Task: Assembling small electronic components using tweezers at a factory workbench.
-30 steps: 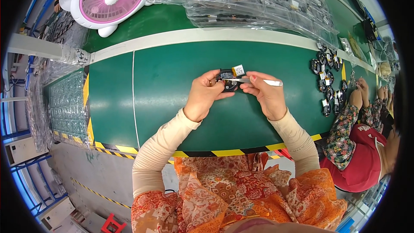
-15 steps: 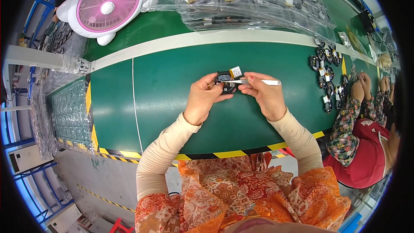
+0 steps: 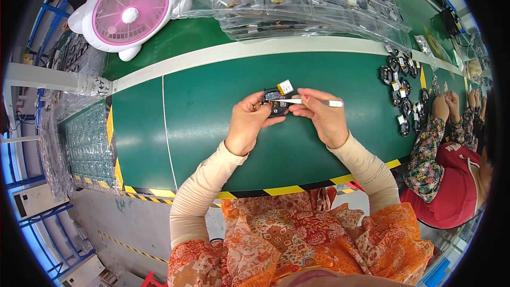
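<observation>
your left hand point(image 3: 247, 125) is clamped on the black housing point(image 3: 278, 111) over the green surface point(image 3: 212, 85), right hand point(image 3: 328, 121) pinching the tweezers point(image 3: 334, 103), so one slip could scratch the board point(image 3: 273, 95) or snag the battery point(image 3: 286, 86)

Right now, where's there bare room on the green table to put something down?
The green tabletop is bare from the left yellow stripe to the white line, from there to the left hand, and from the right hand to the black round parts. It's crowded at those parts and the stacked clear trays.
</observation>
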`<state>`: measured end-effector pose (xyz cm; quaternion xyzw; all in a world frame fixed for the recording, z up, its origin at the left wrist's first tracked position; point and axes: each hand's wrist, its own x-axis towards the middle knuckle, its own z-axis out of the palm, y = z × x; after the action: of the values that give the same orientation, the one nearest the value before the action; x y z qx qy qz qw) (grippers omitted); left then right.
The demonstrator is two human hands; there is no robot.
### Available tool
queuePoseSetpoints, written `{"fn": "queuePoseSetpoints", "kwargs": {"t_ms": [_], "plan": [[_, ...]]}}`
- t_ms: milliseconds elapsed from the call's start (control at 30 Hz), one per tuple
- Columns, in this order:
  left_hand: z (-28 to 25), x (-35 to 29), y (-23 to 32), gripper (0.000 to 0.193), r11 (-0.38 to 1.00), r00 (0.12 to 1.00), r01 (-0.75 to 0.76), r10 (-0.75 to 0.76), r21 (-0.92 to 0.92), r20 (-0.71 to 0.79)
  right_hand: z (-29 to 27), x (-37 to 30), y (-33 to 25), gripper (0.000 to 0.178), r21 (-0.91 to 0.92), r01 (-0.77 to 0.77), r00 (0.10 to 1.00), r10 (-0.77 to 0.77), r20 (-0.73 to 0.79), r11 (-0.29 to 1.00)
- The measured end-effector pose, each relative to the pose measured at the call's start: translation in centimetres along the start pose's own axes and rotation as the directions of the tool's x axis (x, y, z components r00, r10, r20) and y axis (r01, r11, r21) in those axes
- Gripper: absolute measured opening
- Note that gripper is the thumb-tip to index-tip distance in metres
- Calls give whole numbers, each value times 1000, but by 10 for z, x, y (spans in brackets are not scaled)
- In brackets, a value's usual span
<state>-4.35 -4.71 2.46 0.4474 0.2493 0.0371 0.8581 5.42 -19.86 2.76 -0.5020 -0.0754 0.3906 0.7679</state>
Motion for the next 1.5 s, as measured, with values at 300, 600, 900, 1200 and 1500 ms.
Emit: {"fn": "queuePoseSetpoints", "kwargs": {"t_ms": [300,600,900,1200,1500], "plan": [[-1,0,-1,27,1000,1000,-19,19,2,0,0,1,4,26,-23,33,999,-32,35,999],[-1,-1,1,27,1000,1000,-16,16,-8,8,0,2,0,25,-31,23,999,-22,34,999],[-1,-1,1,28,1000,1000,-2,2,-8,17,-1,0,1,23,-30,41,998,-40,46,999],[-2,-3,3,27,1000,999,-2,2,-10,35,-3,0,4,20,-23,83,995,-82,65,996],[-3,-2,0,26,999,999,-26,27,-29,18,-4,0,4,19,-36,97,992,-93,90,995]]}}
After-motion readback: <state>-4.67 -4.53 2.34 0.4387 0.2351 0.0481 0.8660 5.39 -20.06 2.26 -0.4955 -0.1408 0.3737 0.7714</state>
